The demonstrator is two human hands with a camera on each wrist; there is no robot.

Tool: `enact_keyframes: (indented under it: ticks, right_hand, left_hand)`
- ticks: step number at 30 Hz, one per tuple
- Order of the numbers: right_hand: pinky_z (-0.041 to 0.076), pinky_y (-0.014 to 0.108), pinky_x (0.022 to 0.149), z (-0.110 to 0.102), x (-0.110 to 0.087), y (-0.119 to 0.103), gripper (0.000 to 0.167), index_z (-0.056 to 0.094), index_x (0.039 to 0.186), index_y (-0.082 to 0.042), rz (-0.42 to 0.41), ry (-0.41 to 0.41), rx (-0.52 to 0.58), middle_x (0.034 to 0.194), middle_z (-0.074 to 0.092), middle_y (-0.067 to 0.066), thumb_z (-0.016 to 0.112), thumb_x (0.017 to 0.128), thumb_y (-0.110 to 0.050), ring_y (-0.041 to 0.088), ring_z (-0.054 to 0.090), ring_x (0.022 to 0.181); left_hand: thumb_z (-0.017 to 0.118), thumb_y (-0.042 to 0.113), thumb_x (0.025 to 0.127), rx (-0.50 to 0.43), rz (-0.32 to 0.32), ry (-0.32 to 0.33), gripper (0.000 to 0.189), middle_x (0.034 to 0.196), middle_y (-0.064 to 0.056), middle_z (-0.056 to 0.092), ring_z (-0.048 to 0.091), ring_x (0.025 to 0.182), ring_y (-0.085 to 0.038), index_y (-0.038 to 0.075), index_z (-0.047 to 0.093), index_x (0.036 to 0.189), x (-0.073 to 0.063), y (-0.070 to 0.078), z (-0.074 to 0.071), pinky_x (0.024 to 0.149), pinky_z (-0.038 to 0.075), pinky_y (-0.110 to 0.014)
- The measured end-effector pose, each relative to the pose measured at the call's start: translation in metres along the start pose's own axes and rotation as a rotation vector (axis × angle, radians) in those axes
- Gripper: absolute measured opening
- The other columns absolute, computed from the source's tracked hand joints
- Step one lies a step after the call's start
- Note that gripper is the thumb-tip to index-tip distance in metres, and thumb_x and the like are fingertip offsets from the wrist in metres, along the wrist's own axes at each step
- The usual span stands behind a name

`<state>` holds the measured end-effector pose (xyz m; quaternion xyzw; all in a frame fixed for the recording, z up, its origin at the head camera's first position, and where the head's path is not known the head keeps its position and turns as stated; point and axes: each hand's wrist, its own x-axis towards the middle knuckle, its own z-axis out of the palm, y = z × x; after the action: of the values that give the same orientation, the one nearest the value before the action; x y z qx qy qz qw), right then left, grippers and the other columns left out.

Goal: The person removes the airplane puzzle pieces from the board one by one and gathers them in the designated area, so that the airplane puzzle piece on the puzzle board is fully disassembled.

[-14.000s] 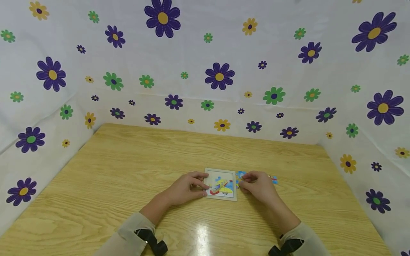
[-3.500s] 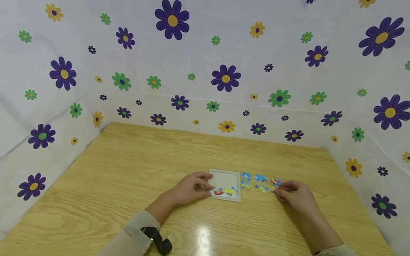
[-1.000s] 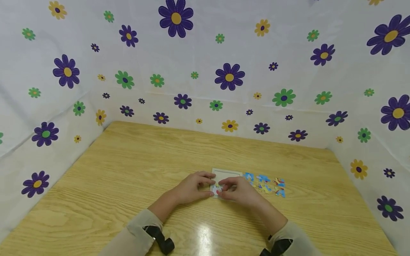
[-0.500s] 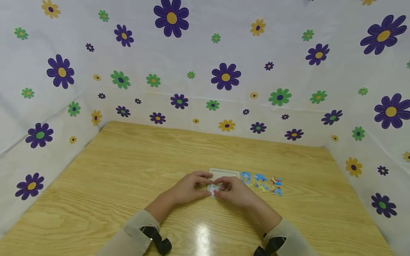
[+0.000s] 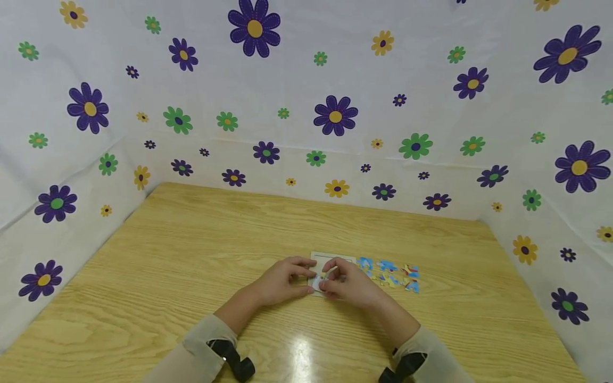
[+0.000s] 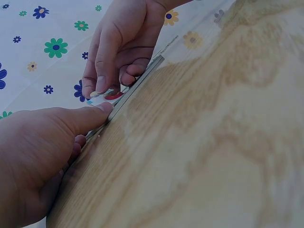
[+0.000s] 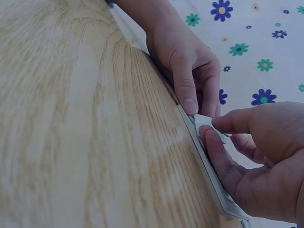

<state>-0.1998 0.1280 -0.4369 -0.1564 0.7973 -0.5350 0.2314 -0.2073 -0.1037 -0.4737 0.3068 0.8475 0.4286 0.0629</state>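
Note:
My left hand (image 5: 280, 282) holds the left edge of a small square puzzle tray (image 5: 332, 255), thumb at the near corner. My right hand (image 5: 354, 284) reaches over the tray and pinches a puzzle piece (image 6: 95, 94) between thumb and index finger. In the left wrist view this piece looks raised from the tray, with a red-and-white printed part below it. From the right wrist side, a white printed surface (image 7: 204, 122) shows by the fingertips. Much of the tray's inside is hidden under the right hand.
Right of the tray lie several loose jigsaw pieces in two rows, among them a blue one (image 5: 387, 267) and a blue-and-red one (image 5: 411, 285). The wooden table (image 5: 230, 234) is bordered by a flower-printed cloth (image 5: 287, 80).
Since 3.5 seconds ago my right hand has moved left from the loose pieces to the tray. Over the last second its fingers have shifted slightly around the lower-left piece. My left hand stays put.

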Motion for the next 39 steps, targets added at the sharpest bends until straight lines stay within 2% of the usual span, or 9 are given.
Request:
enact_keyframes:
  ticks: [5, 10, 14, 17, 21, 25, 32, 39]
  right_hand:
    - [0.061, 0.034, 0.074, -0.002, -0.002, 0.002, 0.022, 0.054, 0.112, 0.005, 0.023, 0.067, 0.091, 0.097, 0.065, 0.016, 0.064, 0.097, -0.009, 0.020, 0.071, 0.079]
    - [0.061, 0.033, 0.074, -0.008, -0.006, 0.005, 0.024, 0.060, 0.115, 0.002, 0.036, 0.127, 0.036, 0.095, 0.067, 0.013, 0.066, 0.096, -0.011, 0.017, 0.070, 0.080]
    - [0.058, 0.031, 0.073, -0.012, -0.011, 0.004, 0.026, 0.065, 0.122, -0.001, 0.021, 0.120, -0.026, 0.093, 0.070, 0.012, 0.062, 0.097, -0.009, 0.016, 0.065, 0.078]
    - [0.057, 0.031, 0.073, -0.015, -0.016, 0.004, 0.027, 0.066, 0.122, 0.000, 0.017, 0.105, -0.032, 0.093, 0.071, 0.012, 0.059, 0.098, -0.009, 0.016, 0.063, 0.078]
    - [0.059, 0.030, 0.078, -0.020, -0.021, 0.008, 0.030, 0.064, 0.125, 0.002, 0.030, 0.100, 0.003, 0.098, 0.068, 0.011, 0.063, 0.097, -0.010, 0.015, 0.063, 0.083]
    - [0.058, 0.026, 0.073, -0.024, -0.026, 0.012, 0.036, 0.064, 0.126, 0.002, 0.043, 0.106, 0.014, 0.102, 0.063, 0.010, 0.070, 0.094, -0.013, 0.014, 0.061, 0.086]
    - [0.061, 0.030, 0.080, -0.032, -0.034, 0.020, 0.036, 0.056, 0.129, 0.010, 0.037, 0.091, 0.148, 0.102, 0.064, 0.015, 0.064, 0.097, -0.005, 0.020, 0.073, 0.092]
    - [0.060, 0.029, 0.081, -0.040, -0.044, 0.026, 0.037, 0.053, 0.130, 0.012, 0.044, 0.115, 0.180, 0.103, 0.065, 0.016, 0.062, 0.098, -0.003, 0.021, 0.074, 0.091]
  left_hand:
    - [0.074, 0.028, 0.092, 0.020, 0.016, 0.000, 0.037, 0.145, -0.004, 0.056, 0.050, 0.136, -0.028, 0.009, 0.072, 0.123, 0.004, 0.001, 0.002, 0.109, 0.045, -0.046]
    - [0.074, 0.028, 0.092, 0.012, 0.024, -0.003, 0.037, 0.145, -0.005, 0.056, 0.049, 0.137, -0.028, 0.009, 0.072, 0.123, 0.007, 0.003, 0.003, 0.109, 0.044, -0.046]
    - [0.074, 0.027, 0.092, 0.022, 0.018, 0.001, 0.037, 0.145, -0.005, 0.056, 0.049, 0.137, -0.028, 0.008, 0.072, 0.123, 0.006, 0.004, 0.003, 0.109, 0.044, -0.047]
    - [0.074, 0.028, 0.092, 0.033, 0.014, 0.003, 0.037, 0.145, -0.005, 0.056, 0.049, 0.137, -0.028, 0.008, 0.072, 0.124, 0.005, 0.004, 0.002, 0.110, 0.044, -0.047]
    - [0.074, 0.027, 0.092, 0.026, 0.004, 0.004, 0.037, 0.145, -0.005, 0.056, 0.049, 0.137, -0.028, 0.008, 0.072, 0.123, 0.004, 0.004, 0.001, 0.110, 0.043, -0.047]
    - [0.075, 0.027, 0.091, 0.014, -0.009, 0.003, 0.036, 0.144, -0.006, 0.056, 0.049, 0.137, -0.028, 0.007, 0.072, 0.122, 0.002, 0.003, 0.001, 0.110, 0.043, -0.047]
    - [0.075, 0.026, 0.092, 0.000, -0.024, -0.001, 0.036, 0.145, -0.005, 0.055, 0.047, 0.139, -0.028, 0.008, 0.072, 0.123, 0.000, 0.003, -0.001, 0.111, 0.043, -0.046]
    - [0.075, 0.026, 0.091, -0.017, -0.033, -0.003, 0.036, 0.146, -0.006, 0.055, 0.047, 0.139, -0.028, 0.007, 0.072, 0.123, -0.002, 0.003, 0.000, 0.110, 0.043, -0.046]
